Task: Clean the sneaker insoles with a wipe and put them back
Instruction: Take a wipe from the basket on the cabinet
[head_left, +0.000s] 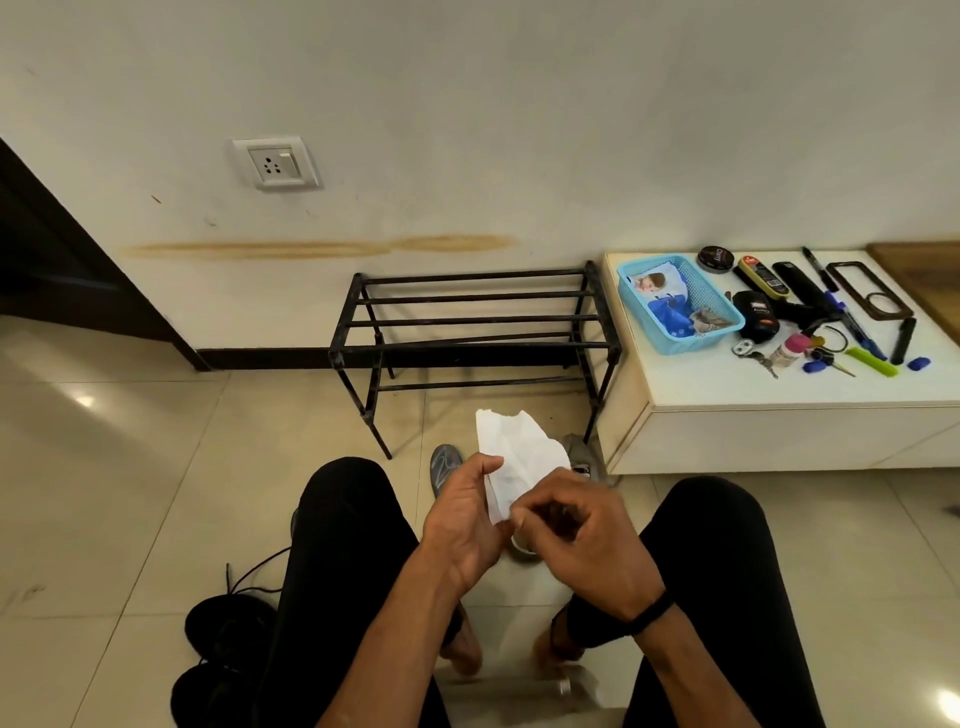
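At lower centre, the left hand (464, 519) and right hand (576, 525) both pinch 1 white wipe (514, 457). A grey insole (444, 466) lies on the floor just behind the left hand.

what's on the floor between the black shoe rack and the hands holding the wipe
In the head view, a grey insole lies on the tiles between the shoe rack and the left hand; a grey sneaker shows behind the wipe.

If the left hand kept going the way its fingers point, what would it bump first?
Probably the wipe the left hand already holds; past it, likely the grey insole on the floor, though depth is unclear.
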